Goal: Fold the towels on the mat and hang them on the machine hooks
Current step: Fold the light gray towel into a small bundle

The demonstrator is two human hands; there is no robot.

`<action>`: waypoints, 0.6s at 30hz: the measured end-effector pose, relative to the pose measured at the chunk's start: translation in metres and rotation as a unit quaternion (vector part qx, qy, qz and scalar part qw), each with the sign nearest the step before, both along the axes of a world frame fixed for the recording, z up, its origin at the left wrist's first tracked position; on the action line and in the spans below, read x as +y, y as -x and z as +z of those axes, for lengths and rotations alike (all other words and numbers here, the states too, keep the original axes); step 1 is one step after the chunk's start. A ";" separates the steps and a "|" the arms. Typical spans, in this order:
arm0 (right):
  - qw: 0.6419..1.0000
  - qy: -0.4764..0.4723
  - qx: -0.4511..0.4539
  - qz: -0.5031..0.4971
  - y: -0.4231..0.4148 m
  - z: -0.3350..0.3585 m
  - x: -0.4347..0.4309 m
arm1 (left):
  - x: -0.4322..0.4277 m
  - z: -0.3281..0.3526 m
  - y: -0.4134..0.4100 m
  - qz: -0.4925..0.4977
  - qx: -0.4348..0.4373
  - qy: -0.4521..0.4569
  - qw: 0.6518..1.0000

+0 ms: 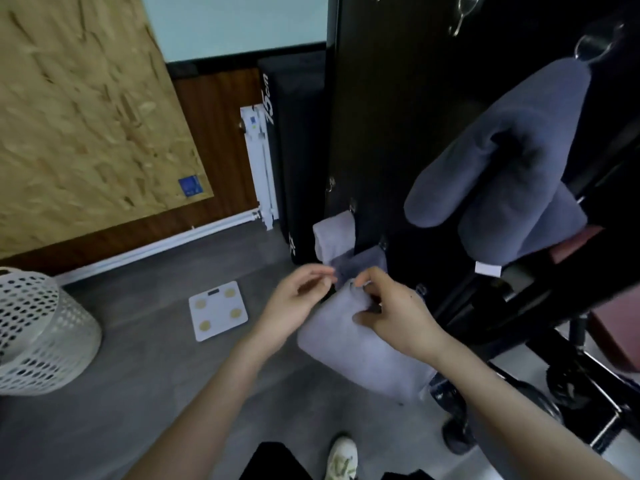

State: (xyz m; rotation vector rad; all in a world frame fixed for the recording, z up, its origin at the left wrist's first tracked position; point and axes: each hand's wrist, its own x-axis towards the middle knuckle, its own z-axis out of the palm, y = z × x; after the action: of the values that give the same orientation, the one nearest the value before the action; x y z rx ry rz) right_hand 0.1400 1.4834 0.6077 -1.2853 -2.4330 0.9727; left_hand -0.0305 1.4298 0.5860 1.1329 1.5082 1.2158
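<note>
A folded light grey towel (360,344) hangs in front of the black machine (398,116). My right hand (394,313) pinches its top edge and grips the fold. My left hand (301,299) is beside that top corner, thumb and fingertips close together; whether they touch the towel is unclear. Behind my hands a dark grey towel (363,265) and a pale towel (334,237) hang from small hooks on the machine's side. A large blue-grey towel (512,161) hangs from a hook (588,50) higher up at right.
A white perforated basket (38,334) stands at the left on the grey floor. A white bathroom scale (218,310) lies on the floor left of my hands. A black pad (294,150) leans on the wall. The machine's black frame and wheels (561,379) fill the right.
</note>
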 end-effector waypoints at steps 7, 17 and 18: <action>0.996 -0.006 0.093 -0.007 0.039 0.032 0.072 | 0.082 0.031 0.030 -0.059 -0.077 -0.044 0.994; 0.972 0.089 0.204 -0.077 0.125 0.042 0.156 | 0.199 0.039 0.127 -0.212 -0.136 0.006 0.968; 0.967 0.102 0.215 -0.087 0.135 0.041 0.163 | 0.211 0.038 0.138 -0.230 -0.131 0.015 0.964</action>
State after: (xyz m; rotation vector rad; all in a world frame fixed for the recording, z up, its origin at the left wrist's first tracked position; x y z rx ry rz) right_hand 0.0045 1.6468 0.6483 -1.1730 -1.9009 1.3188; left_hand -0.1689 1.6411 0.6243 1.1683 0.9893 0.9715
